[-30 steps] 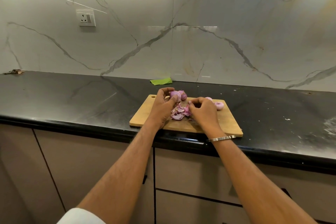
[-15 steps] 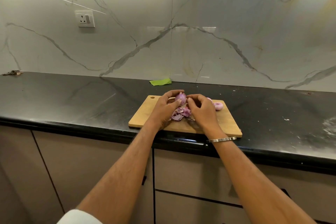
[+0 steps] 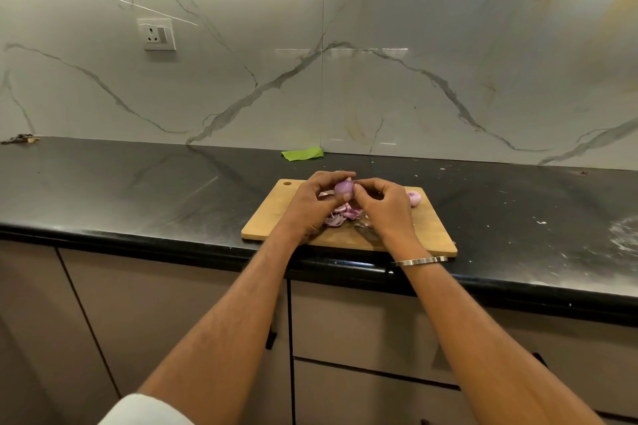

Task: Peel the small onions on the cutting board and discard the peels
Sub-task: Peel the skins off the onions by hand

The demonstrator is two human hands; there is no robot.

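Now my left hand (image 3: 310, 202) cups a small onion (image 3: 344, 188) above the cutting board (image 3: 272, 214) on the worktop (image 3: 138, 190), steadying it so my right hand (image 3: 383, 207) can pinch its skin; loose peels (image 3: 340, 216) lie beneath, presumably awaiting discarding.

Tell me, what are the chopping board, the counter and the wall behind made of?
Cutting board: pale wood or bamboo by its tan colour, matte. Counter: polished black stone, probably granite; it mirrors the wall's veins. Wall: glossy white slabs with grey veining, marble or marble-look tile.
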